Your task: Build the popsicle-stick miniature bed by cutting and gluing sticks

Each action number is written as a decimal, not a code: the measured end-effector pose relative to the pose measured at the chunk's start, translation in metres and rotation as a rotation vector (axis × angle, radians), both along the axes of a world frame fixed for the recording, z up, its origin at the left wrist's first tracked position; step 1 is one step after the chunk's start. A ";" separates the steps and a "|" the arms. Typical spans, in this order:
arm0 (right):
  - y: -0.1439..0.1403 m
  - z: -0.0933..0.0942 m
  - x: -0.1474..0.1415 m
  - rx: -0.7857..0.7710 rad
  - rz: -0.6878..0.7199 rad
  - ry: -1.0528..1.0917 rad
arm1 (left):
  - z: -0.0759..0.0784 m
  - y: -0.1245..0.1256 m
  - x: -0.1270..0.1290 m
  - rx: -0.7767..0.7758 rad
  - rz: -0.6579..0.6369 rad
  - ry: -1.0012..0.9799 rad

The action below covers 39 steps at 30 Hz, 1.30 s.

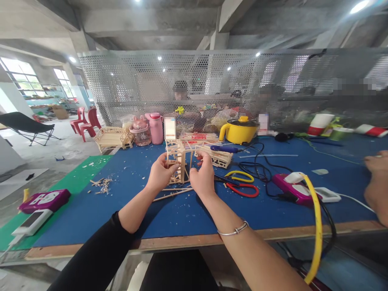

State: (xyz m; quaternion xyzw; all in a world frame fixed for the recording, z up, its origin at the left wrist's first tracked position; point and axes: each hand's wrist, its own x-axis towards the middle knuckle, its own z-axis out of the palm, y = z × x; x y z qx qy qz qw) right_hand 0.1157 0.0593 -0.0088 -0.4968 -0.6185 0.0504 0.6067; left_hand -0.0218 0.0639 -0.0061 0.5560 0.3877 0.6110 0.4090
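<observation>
Pale, open wooden-stick frame (182,163) — above blue tabletop (121,218), inside straight brown wooden edge (263,233) | left hand (161,171): gripping frame | right hand (203,173): curled alongside — grip unclear | red-and-yellow loop-handled scissors (235,184) rightward

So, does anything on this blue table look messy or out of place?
Yes: a loose scatter of short, pale wooden scraps lies on the flat blue table covering, left of the openwork pale wooden stick frame. It looks odd because the bits are strewn, like unswept offcuts.
</observation>
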 end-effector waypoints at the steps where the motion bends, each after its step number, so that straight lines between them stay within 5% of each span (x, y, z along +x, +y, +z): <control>1: -0.002 0.001 0.000 0.045 0.010 -0.018 | 0.000 0.000 0.000 0.003 -0.006 -0.003; 11: -0.010 0.006 -0.008 0.009 0.054 -0.310 | -0.002 0.002 -0.003 0.046 -0.065 -0.004; 24: -0.007 0.007 -0.013 -0.007 -0.061 -0.400 | 0.000 0.001 -0.004 0.095 -0.182 -0.041; 32: -0.005 0.008 -0.017 -0.029 0.094 -0.280 | -0.003 -0.001 -0.001 0.100 -0.150 0.022; 36: -0.009 0.017 -0.005 0.031 0.099 -0.193 | -0.001 -0.005 -0.004 0.117 -0.181 0.049; 39: -0.017 0.028 0.021 -0.096 0.122 -0.304 | 0.002 -0.009 -0.015 0.106 -0.198 0.112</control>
